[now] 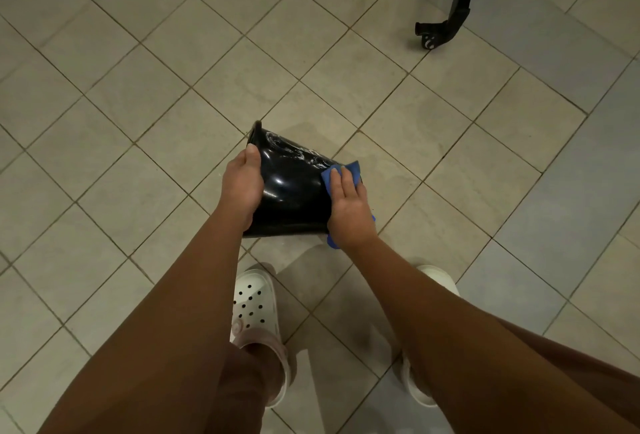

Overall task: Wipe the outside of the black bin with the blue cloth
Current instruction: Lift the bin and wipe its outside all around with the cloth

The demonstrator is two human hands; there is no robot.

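Note:
A glossy black bin [292, 187] is tipped on its side above the tiled floor, its wide rim to the left and its narrow base to the right. My left hand [241, 184] grips the rim end, thumb over the edge. My right hand [348, 206] lies flat with straight fingers on the blue cloth [341, 173], pressing it against the bin's base end. Wet streaks show on the bin's upper side. The bin's opening is hidden from view.
Beige floor tiles [138, 87] spread all around. A black metal leg with a caster wheel [438, 29] stands at the upper right. My feet in white clogs [254, 298] are just below the bin.

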